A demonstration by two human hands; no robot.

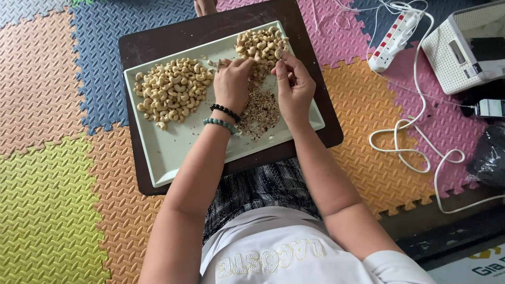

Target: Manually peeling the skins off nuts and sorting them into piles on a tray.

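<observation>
A pale green rectangular tray (173, 152) rests on a dark brown board (152, 42) over my lap. A heap of pale peeled cashews (171, 92) lies at the tray's left. A second heap of cashews (260, 44) sits at the far right corner. Between my hands lies a pile of brownish skins and crumbs (260, 110). My left hand (231, 84), with two bead bracelets on the wrist, pinches a cashew with its fingertips. My right hand (294, 87) is beside it, fingers curled on a cashew near the far heap.
Coloured foam puzzle mats (52, 184) cover the floor. At the right lie a white power strip (394, 34), a looping white cable (415, 142), a white box-shaped device (465, 50), a phone (489, 108) and a dark bag (489, 152). A foot (205, 6) shows at the top.
</observation>
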